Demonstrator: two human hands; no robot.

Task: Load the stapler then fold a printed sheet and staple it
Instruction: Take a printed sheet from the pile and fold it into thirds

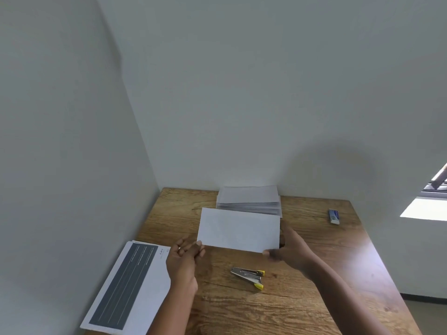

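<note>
Left hand (185, 258) and right hand (291, 250) each pinch a near corner of the folded sheet (238, 229), held above mid-worktop (314, 274); fold apparently done, stapling pending; stapler (249, 276) lies untouched nearer the front edge, loading unverifiable.

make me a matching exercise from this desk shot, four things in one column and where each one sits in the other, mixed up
Things:
1. stapler
2. folded sheet
3. eraser
4. printed sheets

Places:
A. lying at the near left edge of the table
B. alone near the far right of the table
C. held by its lower corners between the left hand and the right hand
D. lying open on the wood, nearer than the held paper

Pairs: 1-D, 2-C, 3-B, 4-A
</note>
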